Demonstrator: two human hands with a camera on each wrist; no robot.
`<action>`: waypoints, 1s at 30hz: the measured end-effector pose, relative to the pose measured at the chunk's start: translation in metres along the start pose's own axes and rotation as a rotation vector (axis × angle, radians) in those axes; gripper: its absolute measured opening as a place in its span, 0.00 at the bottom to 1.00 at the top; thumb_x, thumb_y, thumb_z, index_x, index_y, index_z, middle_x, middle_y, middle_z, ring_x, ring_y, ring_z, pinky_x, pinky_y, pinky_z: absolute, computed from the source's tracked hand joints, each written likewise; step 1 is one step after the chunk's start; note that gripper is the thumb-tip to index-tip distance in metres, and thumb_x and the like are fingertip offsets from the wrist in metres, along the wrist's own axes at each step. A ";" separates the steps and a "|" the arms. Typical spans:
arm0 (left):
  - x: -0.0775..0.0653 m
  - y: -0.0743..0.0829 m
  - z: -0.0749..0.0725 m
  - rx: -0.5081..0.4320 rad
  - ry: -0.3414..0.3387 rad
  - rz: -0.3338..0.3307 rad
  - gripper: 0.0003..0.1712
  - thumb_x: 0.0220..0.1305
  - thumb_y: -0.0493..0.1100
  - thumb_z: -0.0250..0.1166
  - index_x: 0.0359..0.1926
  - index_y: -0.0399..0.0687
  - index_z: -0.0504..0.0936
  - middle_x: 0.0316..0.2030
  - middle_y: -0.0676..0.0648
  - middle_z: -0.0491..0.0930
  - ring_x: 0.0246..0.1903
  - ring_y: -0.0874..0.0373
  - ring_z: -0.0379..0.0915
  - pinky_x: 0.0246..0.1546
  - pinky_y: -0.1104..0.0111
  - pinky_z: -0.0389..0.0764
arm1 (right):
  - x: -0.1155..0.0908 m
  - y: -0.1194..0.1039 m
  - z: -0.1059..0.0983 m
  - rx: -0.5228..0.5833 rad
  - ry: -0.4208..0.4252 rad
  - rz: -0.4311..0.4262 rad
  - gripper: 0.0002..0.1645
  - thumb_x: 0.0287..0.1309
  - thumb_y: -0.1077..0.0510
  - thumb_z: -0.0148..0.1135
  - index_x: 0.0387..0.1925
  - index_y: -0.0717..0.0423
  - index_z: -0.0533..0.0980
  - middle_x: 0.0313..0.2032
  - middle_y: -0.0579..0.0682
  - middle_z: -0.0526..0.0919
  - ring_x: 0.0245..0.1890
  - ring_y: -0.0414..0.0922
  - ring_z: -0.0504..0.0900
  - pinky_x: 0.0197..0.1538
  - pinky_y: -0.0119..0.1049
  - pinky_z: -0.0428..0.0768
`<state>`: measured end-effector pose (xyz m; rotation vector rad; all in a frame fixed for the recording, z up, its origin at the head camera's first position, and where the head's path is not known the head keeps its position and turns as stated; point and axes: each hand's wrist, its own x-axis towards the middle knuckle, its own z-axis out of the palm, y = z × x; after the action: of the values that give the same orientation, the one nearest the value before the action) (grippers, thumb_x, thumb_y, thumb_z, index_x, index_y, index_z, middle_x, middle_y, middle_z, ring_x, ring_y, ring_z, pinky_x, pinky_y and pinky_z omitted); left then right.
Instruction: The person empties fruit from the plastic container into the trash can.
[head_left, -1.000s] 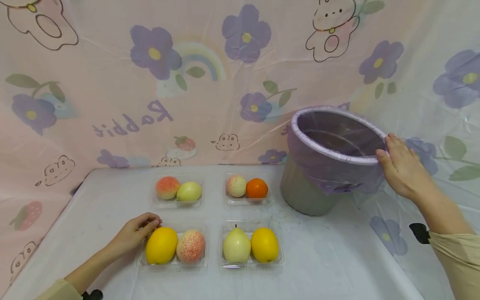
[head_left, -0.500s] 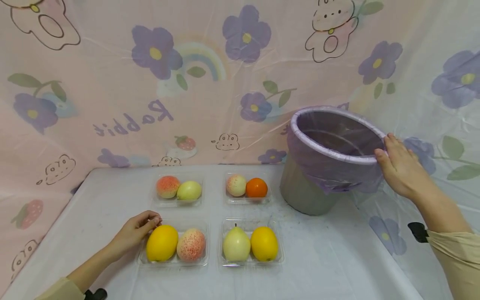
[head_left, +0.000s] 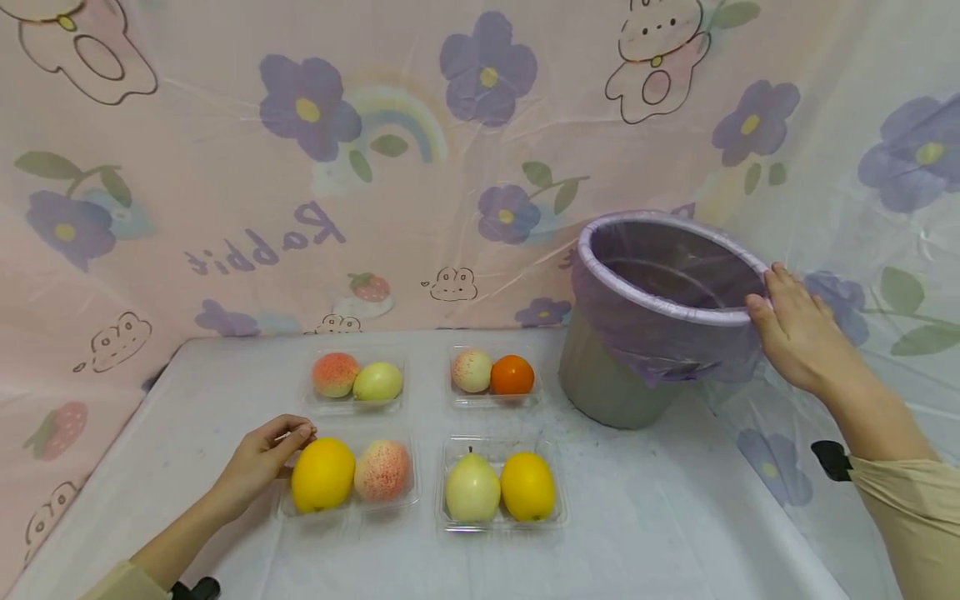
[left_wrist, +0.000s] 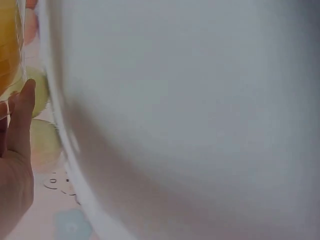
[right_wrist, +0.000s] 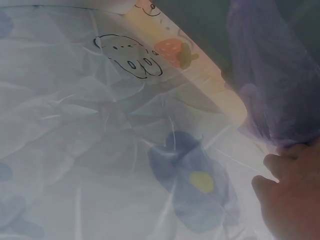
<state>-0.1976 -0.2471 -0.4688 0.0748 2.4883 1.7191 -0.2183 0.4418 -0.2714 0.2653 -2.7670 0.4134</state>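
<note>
My left hand (head_left: 255, 462) pinches the left edge of a clear plastic fruit box (head_left: 411, 493) at the front left. Inside it lie a yellow mango-like fruit (head_left: 322, 475) and a speckled peach (head_left: 383, 471). The left wrist view shows the fingers (left_wrist: 22, 117) at the box's clear wall, yellow fruit behind it. At the right, my right hand (head_left: 798, 333) rests with fairly straight fingers on the rim of a grey bin (head_left: 615, 375) lined with a purple bag (head_left: 675, 342). The right wrist view has its fingers (right_wrist: 275, 167) against the bag.
To the right stands another clear box (head_left: 504, 525) with a pear (head_left: 472, 489) and a yellow fruit (head_left: 528, 487). Behind are two smaller boxes, one with a peach (head_left: 335, 374) and a lemon-like fruit (head_left: 378, 382), the other with a pale peach (head_left: 472, 370) and an orange (head_left: 512, 376).
The front left box has risen slightly with my left hand, its right end tipping up. The right hand stays on the bin's rim.
</note>
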 end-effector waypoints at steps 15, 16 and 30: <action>0.016 0.062 0.005 -0.008 0.112 0.123 0.26 0.81 0.54 0.56 0.61 0.34 0.75 0.47 0.51 0.82 0.44 0.70 0.78 0.37 0.66 0.88 | 0.001 0.002 0.001 0.004 0.002 0.006 0.43 0.84 0.44 0.27 0.77 0.78 0.41 0.78 0.75 0.38 0.79 0.71 0.36 0.75 0.72 0.30; 0.019 0.068 0.007 -0.015 0.115 0.134 0.26 0.81 0.54 0.56 0.61 0.34 0.75 0.46 0.53 0.81 0.44 0.70 0.78 0.37 0.66 0.88 | 0.001 0.002 0.001 0.004 0.002 0.005 0.43 0.84 0.44 0.27 0.77 0.78 0.41 0.78 0.75 0.38 0.79 0.71 0.36 0.75 0.72 0.30; 0.066 0.155 0.052 -0.197 0.141 0.274 0.17 0.81 0.46 0.56 0.56 0.36 0.76 0.42 0.52 0.79 0.44 0.61 0.78 0.31 0.70 0.85 | 0.001 0.000 0.001 0.009 0.002 0.015 0.43 0.84 0.43 0.26 0.77 0.78 0.41 0.78 0.75 0.38 0.79 0.71 0.35 0.75 0.72 0.30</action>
<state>-0.2611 -0.1364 -0.3467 0.2984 2.4852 2.1390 -0.2190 0.4410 -0.2721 0.2461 -2.7675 0.4305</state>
